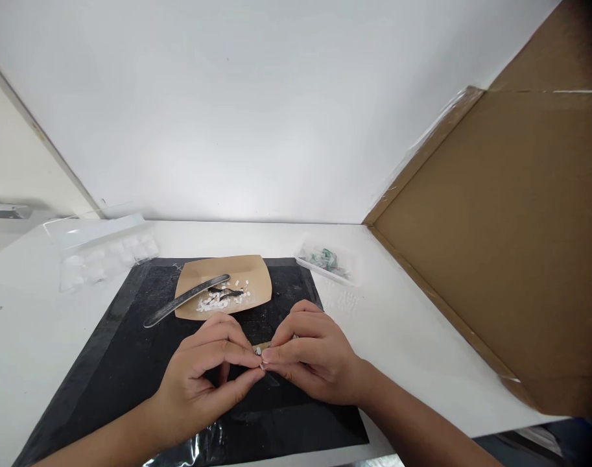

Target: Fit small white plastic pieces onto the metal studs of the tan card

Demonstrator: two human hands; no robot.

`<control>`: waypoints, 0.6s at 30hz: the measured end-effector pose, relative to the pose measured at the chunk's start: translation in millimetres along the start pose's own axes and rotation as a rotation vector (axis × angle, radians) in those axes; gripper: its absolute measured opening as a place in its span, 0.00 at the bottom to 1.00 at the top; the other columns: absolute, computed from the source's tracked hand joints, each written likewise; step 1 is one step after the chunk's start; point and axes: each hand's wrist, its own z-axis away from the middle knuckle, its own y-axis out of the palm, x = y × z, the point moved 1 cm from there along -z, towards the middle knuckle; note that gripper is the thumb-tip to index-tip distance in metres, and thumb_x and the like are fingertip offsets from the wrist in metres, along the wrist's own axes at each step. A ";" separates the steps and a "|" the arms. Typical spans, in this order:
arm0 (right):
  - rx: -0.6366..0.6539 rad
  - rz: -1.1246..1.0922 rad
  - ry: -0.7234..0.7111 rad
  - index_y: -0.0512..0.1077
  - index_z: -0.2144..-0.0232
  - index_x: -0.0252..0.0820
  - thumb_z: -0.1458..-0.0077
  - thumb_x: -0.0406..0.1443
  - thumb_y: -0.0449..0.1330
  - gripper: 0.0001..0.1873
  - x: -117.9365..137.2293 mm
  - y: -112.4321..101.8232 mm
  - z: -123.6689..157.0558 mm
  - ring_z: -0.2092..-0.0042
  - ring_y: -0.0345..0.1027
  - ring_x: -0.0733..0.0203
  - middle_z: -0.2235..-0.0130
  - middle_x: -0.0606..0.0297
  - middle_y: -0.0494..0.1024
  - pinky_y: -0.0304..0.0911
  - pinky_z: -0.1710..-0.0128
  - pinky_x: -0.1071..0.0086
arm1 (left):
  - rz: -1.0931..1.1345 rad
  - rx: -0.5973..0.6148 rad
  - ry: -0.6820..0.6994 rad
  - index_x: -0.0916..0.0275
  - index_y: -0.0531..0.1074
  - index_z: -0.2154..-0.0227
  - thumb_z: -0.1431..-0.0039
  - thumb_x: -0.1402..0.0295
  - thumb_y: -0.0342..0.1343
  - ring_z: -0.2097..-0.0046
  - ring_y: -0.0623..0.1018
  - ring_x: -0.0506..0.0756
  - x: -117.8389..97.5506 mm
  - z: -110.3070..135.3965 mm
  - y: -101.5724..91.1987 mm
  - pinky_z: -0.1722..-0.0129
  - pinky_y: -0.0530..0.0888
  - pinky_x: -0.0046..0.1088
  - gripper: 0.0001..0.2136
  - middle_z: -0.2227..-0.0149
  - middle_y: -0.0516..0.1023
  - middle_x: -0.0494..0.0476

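My left hand [211,363] and my right hand [319,353] meet fingertip to fingertip over a black mat [115,363]. Both pinch a small white piece [263,365], which looks like a nail tip; the fingers cover most of it. Just behind the fingertips shows a tan strip [261,346] with another white bit on it, partly hidden. Beyond the hands lies a tan cardboard tray [251,269] holding many white chips [213,301] and some dark scraps [232,293]. A curved dark nail file [179,303] rests across the tray's left edge, its near end on the mat.
Clear plastic packs with white contents [106,259] lie at the left. A clear plastic box [327,259] with green and pale items stands at the back right, small clear pieces [347,298] near it. A cardboard panel [495,227] rises at the right, a white wall [227,117] behind.
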 end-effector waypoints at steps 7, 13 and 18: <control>0.005 0.026 -0.004 0.78 0.59 0.46 0.33 0.35 0.66 0.01 0.8 0.5 0.2 0.67 0.76 0.66 0.66 0.68 0.83 0.63 0.60 0.64 | -0.049 -0.034 0.005 0.60 0.82 0.59 0.39 0.78 0.68 0.66 0.79 0.54 -2.9 0.2 1.6 0.61 0.80 0.36 0.08 0.67 0.82 0.56; 0.003 0.082 -0.021 0.78 0.59 0.48 0.33 0.35 0.66 0.02 1.1 0.3 1.0 0.68 0.76 0.67 0.66 0.70 0.83 0.62 0.61 0.64 | -0.048 -0.035 -0.007 0.60 0.82 0.62 0.39 0.79 0.67 0.67 0.78 0.53 -3.3 -0.2 1.2 0.63 0.79 0.35 0.07 0.68 0.82 0.55; 0.004 0.080 -0.029 0.78 0.58 0.47 0.32 0.35 0.66 0.01 0.2 -0.2 0.6 0.68 0.76 0.66 0.67 0.69 0.83 0.62 0.61 0.63 | -0.029 -0.012 -0.004 0.61 0.81 0.61 0.39 0.80 0.66 0.66 0.78 0.54 -3.4 0.6 0.2 0.62 0.78 0.35 0.08 0.67 0.81 0.56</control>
